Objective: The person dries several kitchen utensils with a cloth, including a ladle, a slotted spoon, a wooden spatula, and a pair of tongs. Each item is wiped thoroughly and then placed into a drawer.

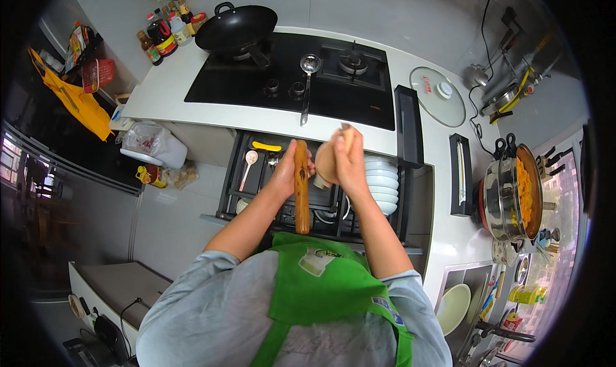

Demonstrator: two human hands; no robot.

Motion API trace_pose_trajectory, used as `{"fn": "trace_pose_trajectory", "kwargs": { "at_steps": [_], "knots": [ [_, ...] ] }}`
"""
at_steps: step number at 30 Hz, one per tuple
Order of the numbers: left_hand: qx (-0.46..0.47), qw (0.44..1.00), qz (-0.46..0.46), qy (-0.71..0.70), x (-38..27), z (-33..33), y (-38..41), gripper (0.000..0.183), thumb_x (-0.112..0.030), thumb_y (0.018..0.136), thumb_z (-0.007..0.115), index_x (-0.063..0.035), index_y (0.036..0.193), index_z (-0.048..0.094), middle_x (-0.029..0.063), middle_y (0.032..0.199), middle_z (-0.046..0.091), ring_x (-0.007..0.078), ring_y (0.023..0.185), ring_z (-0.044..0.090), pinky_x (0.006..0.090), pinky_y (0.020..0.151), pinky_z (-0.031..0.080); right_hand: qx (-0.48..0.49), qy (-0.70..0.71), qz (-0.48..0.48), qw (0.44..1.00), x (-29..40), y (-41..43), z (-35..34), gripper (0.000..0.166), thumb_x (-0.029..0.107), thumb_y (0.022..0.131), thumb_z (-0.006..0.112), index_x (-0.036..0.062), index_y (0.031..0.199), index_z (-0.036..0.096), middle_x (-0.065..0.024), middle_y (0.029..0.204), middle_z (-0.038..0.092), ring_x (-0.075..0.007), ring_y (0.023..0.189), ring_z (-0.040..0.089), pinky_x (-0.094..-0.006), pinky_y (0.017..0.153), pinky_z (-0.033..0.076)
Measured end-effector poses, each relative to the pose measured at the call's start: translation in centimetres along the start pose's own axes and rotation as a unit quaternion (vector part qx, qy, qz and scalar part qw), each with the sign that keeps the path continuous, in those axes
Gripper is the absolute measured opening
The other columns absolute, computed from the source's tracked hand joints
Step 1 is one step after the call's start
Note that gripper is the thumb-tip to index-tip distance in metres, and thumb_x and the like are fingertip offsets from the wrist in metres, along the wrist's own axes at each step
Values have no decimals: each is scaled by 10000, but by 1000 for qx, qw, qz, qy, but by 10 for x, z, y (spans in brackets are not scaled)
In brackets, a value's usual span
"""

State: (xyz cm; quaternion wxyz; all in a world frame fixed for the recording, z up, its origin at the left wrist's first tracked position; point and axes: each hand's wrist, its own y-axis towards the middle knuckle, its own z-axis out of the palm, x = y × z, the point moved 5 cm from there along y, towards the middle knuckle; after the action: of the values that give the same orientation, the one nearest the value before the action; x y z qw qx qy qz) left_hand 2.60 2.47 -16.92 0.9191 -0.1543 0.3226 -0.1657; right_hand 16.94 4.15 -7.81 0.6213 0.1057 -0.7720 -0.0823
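My left hand [288,173] grips a brown wooden rolling pin [301,194] near its upper end, and the pin points down towards my apron. Close beside it, my right hand [351,162] is closed around a tan item [326,166], blurred, perhaps a cloth. Both hands are above a pulled-out drawer [231,174]. Inside the drawer lie a pale spoon [249,167] and a yellow-handled utensil [266,146] on the left. White bowls [382,186] stand in a row on the right. My forearms hide part of the drawer.
A black wok [238,27] and a slotted ladle [307,85] rest on the gas hob [337,92]. A glass lid [435,100] lies on the right counter. Farther along stand a steamer pot with orange pieces [505,198] and a sink with a green basin [454,309]. A lined bin [163,148] stands left.
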Motion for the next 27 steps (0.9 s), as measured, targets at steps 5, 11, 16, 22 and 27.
{"fn": "trace_pose_trajectory", "kwargs": {
  "at_steps": [5,11,16,22,27],
  "knots": [
    [-19,999,-10,-37,-6,39,-18,529,-532,967,324,-97,1195,521,71,940,595,164,858,573,323,770,489,107,-110,24,988,-2,5,55,469,323,961,398,28,1326,405,-228,1265,424,-360,1163,396,-434,1014,301],
    [70,997,27,-10,-20,24,-19,638,-510,988,174,-28,1350,382,131,1060,596,217,920,589,359,877,477,144,-100,-120,977,13,-32,68,390,133,923,473,-7,1287,482,-203,1281,479,-348,1161,409,-404,1020,302],
    [-28,998,3,-62,-28,-3,-9,504,-522,965,320,-62,1034,514,115,921,594,224,869,594,389,805,506,224,-83,-144,960,31,-61,58,451,54,881,525,17,1325,455,-168,1254,520,-309,1147,431,-381,1031,301],
    [-60,995,70,-25,-36,-39,16,460,-528,947,397,-84,963,515,48,779,532,157,673,501,300,630,459,309,-61,-137,939,41,-95,34,334,-24,809,542,37,1121,647,-106,1235,583,-288,1111,487,-362,1001,356],
    [-65,993,69,-69,-42,-39,11,454,-506,967,365,-80,976,521,46,764,521,155,656,494,297,627,446,369,79,-37,925,42,-87,7,207,24,838,540,35,991,678,-125,1048,646,-253,983,601,-350,915,436]
  ]
}}
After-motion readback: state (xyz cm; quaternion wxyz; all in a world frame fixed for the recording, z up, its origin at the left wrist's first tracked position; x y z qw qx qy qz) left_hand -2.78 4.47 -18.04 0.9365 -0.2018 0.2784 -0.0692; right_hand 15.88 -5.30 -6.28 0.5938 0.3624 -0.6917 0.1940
